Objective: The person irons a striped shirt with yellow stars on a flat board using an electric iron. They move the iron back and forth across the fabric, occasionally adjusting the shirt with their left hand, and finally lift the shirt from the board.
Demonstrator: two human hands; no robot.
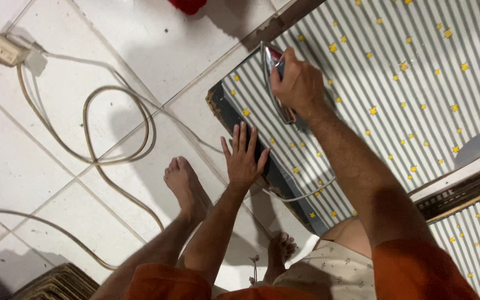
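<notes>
Mostly right hand (297, 83) hides iron (276, 78); left hand (244, 158) flat on board edge (234, 114).

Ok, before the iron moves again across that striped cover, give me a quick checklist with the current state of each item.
1. Right hand grips the iron by its handle: ok.
2. Left hand lies flat on the dark cloth at the board's edge, apart from the iron: ok.
3. Dark cloth lies flat under the left hand: cannot tell, most of it is hidden.
4. Iron's cord runs clear of the soleplate, crossing the striped cover behind the right arm: ok.
5. Floor cable loops close to the bare foot: not ok, a trip risk.
6. Iron's heat setting: cannot tell.
</notes>
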